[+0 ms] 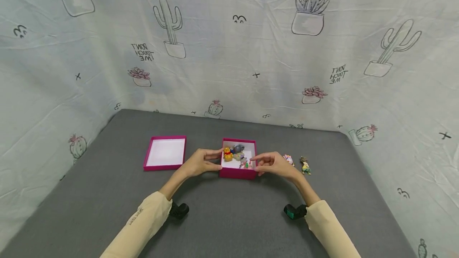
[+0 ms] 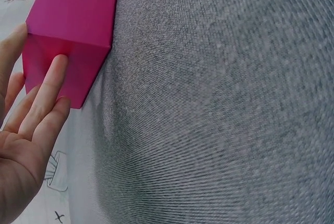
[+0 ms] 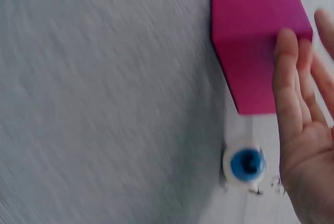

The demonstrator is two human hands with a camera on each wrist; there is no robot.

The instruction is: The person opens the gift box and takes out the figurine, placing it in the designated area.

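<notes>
A magenta box (image 1: 238, 173) with a white inside stands in the middle of the table. Several small toy figurines lie in it, among them a yellow bear in a red shirt (image 1: 228, 154) and a grey one (image 1: 238, 149). My left hand (image 1: 201, 163) touches the box's left wall; in the left wrist view its extended fingers (image 2: 52, 78) rest against that side. At the opposite wall is my right hand (image 1: 275, 164), fingers nearly straight against it, with one finger over the rim near a pinkish figurine (image 1: 246, 163).
A matching magenta lid (image 1: 166, 152) lies to the left, white inside facing up. Right of my right hand are a white-and-pink figurine (image 1: 288, 159) and a brown-haired figurine in yellow and green (image 1: 305, 166). A patterned cloth (image 1: 229, 51) hangs behind the grey table (image 1: 229, 218).
</notes>
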